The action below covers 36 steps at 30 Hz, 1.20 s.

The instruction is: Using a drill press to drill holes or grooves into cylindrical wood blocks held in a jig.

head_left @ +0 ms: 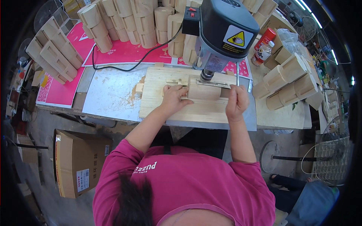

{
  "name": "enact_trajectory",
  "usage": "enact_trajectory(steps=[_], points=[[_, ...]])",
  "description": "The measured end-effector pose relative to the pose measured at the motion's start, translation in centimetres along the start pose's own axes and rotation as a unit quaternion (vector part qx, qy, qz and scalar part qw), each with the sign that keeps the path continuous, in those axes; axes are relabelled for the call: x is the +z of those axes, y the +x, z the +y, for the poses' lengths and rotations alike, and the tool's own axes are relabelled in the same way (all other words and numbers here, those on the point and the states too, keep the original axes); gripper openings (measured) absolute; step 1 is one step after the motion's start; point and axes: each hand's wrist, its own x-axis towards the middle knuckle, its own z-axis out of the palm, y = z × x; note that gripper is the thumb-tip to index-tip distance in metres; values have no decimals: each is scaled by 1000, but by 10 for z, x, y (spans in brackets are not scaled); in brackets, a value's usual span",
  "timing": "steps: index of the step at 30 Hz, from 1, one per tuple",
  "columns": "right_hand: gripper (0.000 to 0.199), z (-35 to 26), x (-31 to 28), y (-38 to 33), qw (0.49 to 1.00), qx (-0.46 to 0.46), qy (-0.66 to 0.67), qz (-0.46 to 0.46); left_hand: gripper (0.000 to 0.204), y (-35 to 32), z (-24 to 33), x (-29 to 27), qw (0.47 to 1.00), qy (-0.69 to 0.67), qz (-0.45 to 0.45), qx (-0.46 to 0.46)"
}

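A pale wooden cylinder point(204, 92) lies on its side on a wooden board point(158, 107) beneath a black-topped drill press point(226, 20). The drill chuck point(207, 75) comes down onto its upper side, where a slotted strip shows; the bit's tip is hidden. My left hand point(174, 98) grips the cylinder's left end, thumb along the near side and fingers toward the back. Closed around the lower end of the upright metal feed lever point(238, 73) is my right hand point(237, 102), just right of the cylinder.
Rows of wooden cylinders point(143, 22) stand at the back on pink printed sheets. A black cable point(128, 70) loops across the table. On the right are a bottle point(263, 54), a red can point(266, 37) and more wooden cylinders point(281, 77). A cardboard box point(81, 162) sits lower left.
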Motion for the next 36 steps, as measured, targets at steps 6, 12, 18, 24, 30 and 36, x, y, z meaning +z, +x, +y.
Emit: enact_trajectory(steps=[6,12,18,24,30,36], points=[[17,-28,-15,124,998,25,-45,28,43,0,-1,-1,1000,2,5,-5],[29,41,7,183,989,110,-67,-69,44,11,16,-6,993,-46,-34,-108],[40,41,-20,90,947,168,5,-274,40,9,1,9,978,-182,16,-103],[30,29,-40,11,868,288,34,-402,31,-5,8,-35,969,-245,5,-40],[23,19,-65,-5,853,348,154,-357,23,-53,3,-133,968,-235,46,-71],[26,-28,-53,-6,873,293,181,-345,25,-64,20,-170,772,-491,187,-358]])
